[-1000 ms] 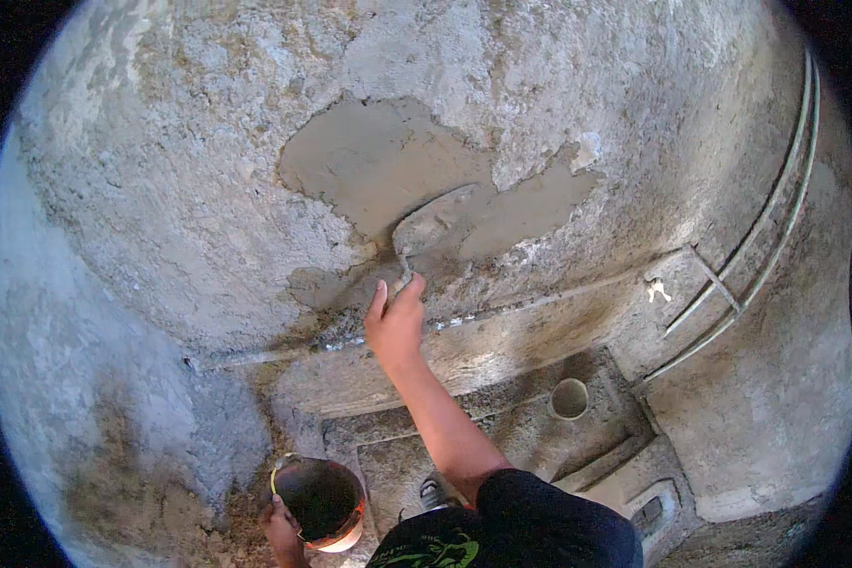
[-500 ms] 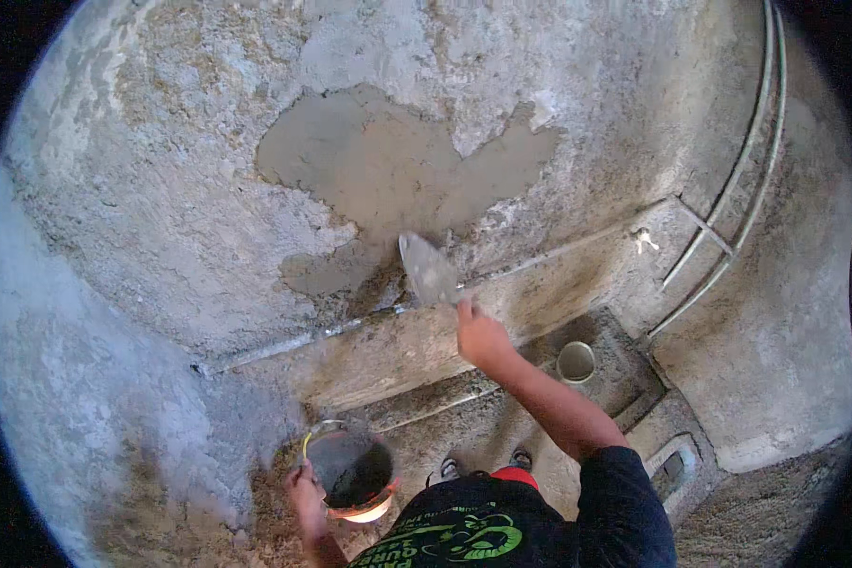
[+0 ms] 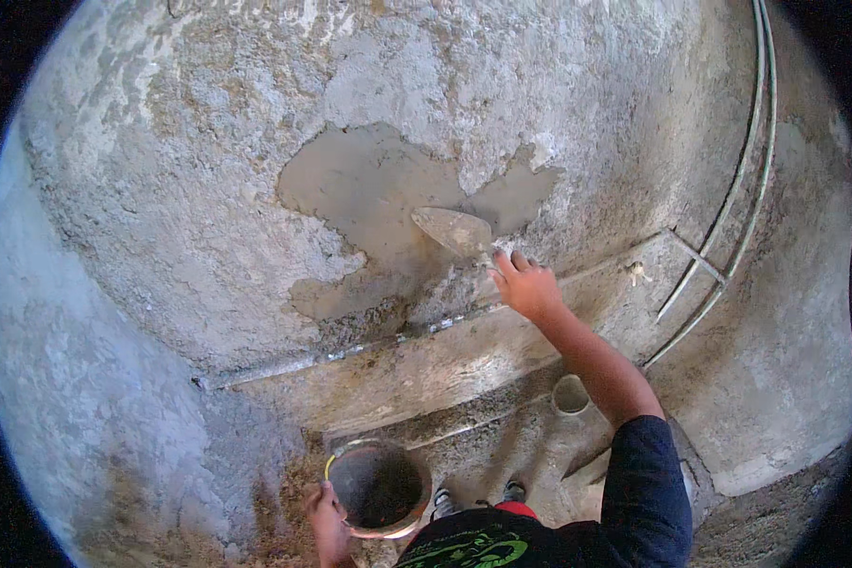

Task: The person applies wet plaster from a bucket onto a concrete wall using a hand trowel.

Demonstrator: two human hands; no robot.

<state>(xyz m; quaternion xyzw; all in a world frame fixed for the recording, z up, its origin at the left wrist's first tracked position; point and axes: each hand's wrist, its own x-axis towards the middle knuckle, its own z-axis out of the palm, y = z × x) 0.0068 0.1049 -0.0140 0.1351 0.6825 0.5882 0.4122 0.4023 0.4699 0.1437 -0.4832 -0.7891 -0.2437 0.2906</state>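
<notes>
A pointed trowel (image 3: pixel 452 230) lies with its blade against the rough wall (image 3: pixel 237 256), over a smooth patch of wet mortar (image 3: pixel 374 185). Its handle is in my right hand (image 3: pixel 528 284), the fingers closed round it. At the lower left, my left hand (image 3: pixel 327 519) grips the rim of a round bucket (image 3: pixel 379 486). Dark grey mortar shows inside the bucket, below its rim. Part of the trowel handle is hidden by my right hand.
A narrow pipe (image 3: pixel 350 348) runs along the wall's foot above a ledge. Farther right, a small tap-like fitting (image 3: pixel 637 273) and two long pale pipes (image 3: pixel 753 180) stand out. A round container (image 3: pixel 570 395) sits near my right forearm.
My right hand has moved the trowel up and to the right across the mortar patch, its blade turning more level. The bucket and my left hand appear slightly lower and farther right.
</notes>
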